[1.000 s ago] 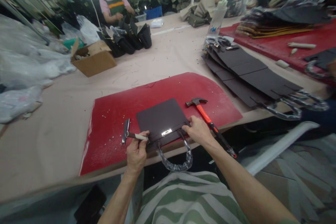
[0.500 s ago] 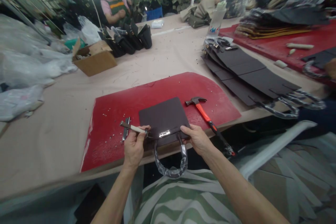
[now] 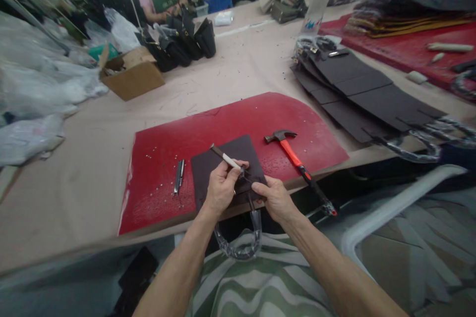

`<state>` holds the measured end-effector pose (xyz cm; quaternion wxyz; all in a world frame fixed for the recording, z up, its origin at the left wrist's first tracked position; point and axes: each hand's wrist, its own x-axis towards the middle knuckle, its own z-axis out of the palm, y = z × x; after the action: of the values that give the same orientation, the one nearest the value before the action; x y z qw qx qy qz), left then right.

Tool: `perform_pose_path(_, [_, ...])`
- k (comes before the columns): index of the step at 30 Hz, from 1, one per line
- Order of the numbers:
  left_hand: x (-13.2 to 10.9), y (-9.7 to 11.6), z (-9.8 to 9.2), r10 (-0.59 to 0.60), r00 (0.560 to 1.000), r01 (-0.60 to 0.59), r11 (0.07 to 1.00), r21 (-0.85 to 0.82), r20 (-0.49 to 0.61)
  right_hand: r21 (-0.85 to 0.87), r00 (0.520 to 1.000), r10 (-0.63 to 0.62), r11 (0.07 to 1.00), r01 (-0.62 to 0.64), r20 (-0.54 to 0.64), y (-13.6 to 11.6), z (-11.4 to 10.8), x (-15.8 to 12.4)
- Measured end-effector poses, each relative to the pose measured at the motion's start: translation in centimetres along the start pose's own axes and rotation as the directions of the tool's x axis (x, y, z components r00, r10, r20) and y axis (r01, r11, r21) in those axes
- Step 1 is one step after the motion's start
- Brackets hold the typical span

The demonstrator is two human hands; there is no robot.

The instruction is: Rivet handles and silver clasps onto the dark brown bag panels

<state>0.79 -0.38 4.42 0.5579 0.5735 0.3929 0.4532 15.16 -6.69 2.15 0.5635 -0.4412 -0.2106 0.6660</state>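
Observation:
A dark brown bag panel [image 3: 219,161] lies on the red mat [image 3: 230,131] near the table's front edge. Its plastic-wrapped handle [image 3: 238,245] hangs over the edge toward my lap. My left hand [image 3: 221,190] is closed on a thin tool with a white grip [image 3: 225,157], its tip at the panel's near edge. My right hand [image 3: 273,198] pinches that same near edge beside the tool tip. An orange-handled hammer [image 3: 293,158] rests on the mat to the right of my hands.
A small metal bar [image 3: 178,177] and scattered rivets lie on the mat at left. Stacked dark panels [image 3: 364,94] sit to the right, a cardboard box [image 3: 130,77] and black bags [image 3: 186,44] farther back. A seated person works at the far end.
My left hand has swung the tool from the panel's left side onto its middle edge. My right hand has moved in beside it. The panel's metal plate is now covered by my hands.

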Motion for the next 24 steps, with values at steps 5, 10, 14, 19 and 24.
perform_pose_path(5, [0.1, -0.3, -1.0, -0.046, 0.999, 0.041, 0.983, -0.179, -0.024, 0.074, 0.997, -0.047, 0.996, 0.042, 0.061, 0.1, 0.8, 0.4])
perform_pose_path(10, [-0.3, 0.3, -1.4, -0.025, 1.0, 0.025, 0.998, -0.053, -0.002, 0.028, 0.999, -0.028, 0.999, 0.026, 0.045, 0.8, 0.7, 1.1])
perform_pose_path(14, [-0.3, 0.3, -1.5, 0.0, 1.0, 0.0, 1.0, -0.001, 0.014, 0.013, 0.999, -0.019, 1.0, 0.019, 0.036, 1.0, 0.5, 1.3])
perform_pose_path(19, [0.0, 0.2, -1.6, 0.01, 0.999, -0.011, 0.999, 0.052, 0.033, 0.002, 1.0, -0.012, 1.0, 0.012, 0.01, 1.1, 0.7, 1.4])
perform_pose_path(24, [0.4, 0.7, -1.5, 0.043, 0.999, -0.044, 0.982, 0.182, 0.012, -0.019, 0.997, -0.026, 0.999, 0.027, 0.07, 0.7, 0.5, 1.2])
